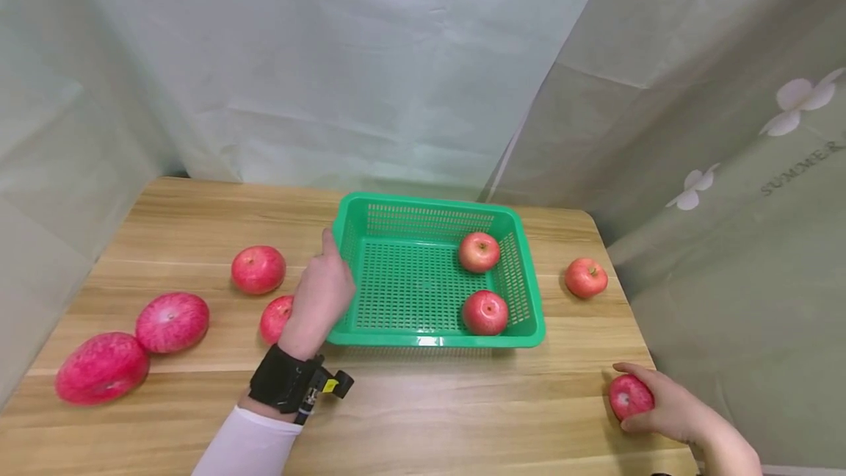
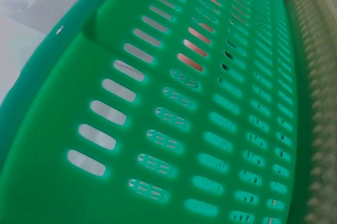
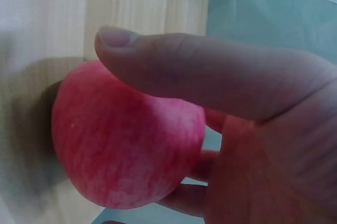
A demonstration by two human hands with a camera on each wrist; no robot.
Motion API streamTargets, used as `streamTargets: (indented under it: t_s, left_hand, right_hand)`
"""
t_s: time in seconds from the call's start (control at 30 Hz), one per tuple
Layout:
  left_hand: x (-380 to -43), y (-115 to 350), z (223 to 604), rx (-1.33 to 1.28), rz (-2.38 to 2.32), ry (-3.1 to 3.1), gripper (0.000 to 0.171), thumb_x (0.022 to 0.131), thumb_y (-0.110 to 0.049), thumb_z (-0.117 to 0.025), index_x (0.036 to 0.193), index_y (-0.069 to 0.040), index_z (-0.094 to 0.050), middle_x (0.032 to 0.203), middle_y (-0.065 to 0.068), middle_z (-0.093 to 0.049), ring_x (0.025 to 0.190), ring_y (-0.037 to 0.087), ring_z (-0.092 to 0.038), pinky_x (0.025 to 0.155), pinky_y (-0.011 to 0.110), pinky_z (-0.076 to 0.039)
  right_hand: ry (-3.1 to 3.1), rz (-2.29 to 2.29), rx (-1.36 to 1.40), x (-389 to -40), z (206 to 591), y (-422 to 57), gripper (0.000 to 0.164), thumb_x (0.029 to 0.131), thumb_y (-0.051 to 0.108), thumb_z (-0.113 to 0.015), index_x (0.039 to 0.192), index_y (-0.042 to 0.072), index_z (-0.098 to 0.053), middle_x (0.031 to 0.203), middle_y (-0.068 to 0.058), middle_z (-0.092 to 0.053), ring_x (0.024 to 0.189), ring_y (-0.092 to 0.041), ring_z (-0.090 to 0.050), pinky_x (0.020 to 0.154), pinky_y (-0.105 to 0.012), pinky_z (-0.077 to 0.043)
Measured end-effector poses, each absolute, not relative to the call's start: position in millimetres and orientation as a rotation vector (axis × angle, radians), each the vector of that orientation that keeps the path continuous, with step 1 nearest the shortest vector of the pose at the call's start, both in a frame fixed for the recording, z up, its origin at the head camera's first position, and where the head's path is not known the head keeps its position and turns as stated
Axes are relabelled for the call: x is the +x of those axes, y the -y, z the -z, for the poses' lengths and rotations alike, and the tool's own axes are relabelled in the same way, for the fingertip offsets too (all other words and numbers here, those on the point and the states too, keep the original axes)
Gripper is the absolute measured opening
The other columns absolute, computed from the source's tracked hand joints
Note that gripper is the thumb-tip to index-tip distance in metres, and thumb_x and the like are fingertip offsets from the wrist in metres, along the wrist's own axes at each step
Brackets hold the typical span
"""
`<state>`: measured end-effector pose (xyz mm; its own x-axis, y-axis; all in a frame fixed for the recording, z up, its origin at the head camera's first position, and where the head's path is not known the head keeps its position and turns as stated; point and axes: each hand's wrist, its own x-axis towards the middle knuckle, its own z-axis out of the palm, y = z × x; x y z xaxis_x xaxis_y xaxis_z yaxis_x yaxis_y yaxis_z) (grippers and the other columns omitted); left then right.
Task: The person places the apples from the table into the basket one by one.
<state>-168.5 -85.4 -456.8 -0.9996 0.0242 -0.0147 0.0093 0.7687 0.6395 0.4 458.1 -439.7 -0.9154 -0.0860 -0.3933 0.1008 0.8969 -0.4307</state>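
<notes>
My left hand (image 1: 324, 289) grips the left rim of a green plastic basket (image 1: 429, 342), one finger stretched forward along the rim and the others hidden. In the left wrist view, the slotted wall of the basket (image 2: 131, 82) fills most of the picture and no fingers show. Far to the right, my right hand (image 1: 677, 406) holds a red apple (image 1: 629, 397) near the table's right edge. The right wrist view shows the thumb over the top of this apple (image 3: 126, 134), with fingers behind it. Two apples, one behind (image 1: 479, 252) and one in front (image 1: 485, 312), sit inside the basket's right end.
Beside my left wrist lies an apple (image 1: 274, 319), partly covered; another apple (image 1: 258, 269) is behind it. Two larger dark-pink fruits, one round (image 1: 172, 322) and one longer (image 1: 102, 368), touch at the far left. A lone apple (image 1: 585, 278) stands right of the basket. Pale curtains (image 1: 330, 72) surround the wooden table (image 1: 423, 402).
</notes>
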Motion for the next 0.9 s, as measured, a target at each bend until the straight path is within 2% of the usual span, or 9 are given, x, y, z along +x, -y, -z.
streamTargets:
  t_s: [0.37,0.73,0.9]
  left_hand:
    - [-167.2,84.6,455.6,0.037,-1.071,-2.941,0.07,0.108,-0.006,-0.045,0.163,0.016,-0.007,0.06,0.011,-0.053,0.04,0.022,-0.053,0.039,0.029,-0.041]
    - [-167.6,83.2,456.1,0.047,-1.064,-2.94,0.069,0.108,-0.007,-0.044,0.163,0.016,-0.008,0.059,0.01,-0.053,0.039,0.021,-0.052,0.038,0.029,-0.04]
    - [-166.6,84.3,455.3,0.029,-1.061,-2.934,0.07,0.109,-0.007,-0.044,0.164,0.015,-0.007,0.059,0.01,-0.053,0.039,0.021,-0.052,0.04,0.029,-0.04]
  right_hand:
    - [-2.665,0.642,0.06,0.3,446.8,-459.6,0.089,0.069,0.012,-0.097,0.145,-0.006,-0.055,0.123,-0.018,-0.067,0.104,-0.028,-0.064,0.081,-0.037,-0.054]
    - [-2.668,0.626,0.067,-2.3,448.4,-455.8,0.084,0.07,0.012,-0.097,0.142,-0.004,-0.057,0.127,-0.021,-0.065,0.107,-0.033,-0.064,0.083,-0.045,-0.056]
    - [-2.659,0.638,0.06,-4.2,449.4,-453.6,0.083,0.072,0.012,-0.096,0.143,-0.002,-0.057,0.126,-0.02,-0.064,0.106,-0.031,-0.064,0.082,-0.044,-0.056]
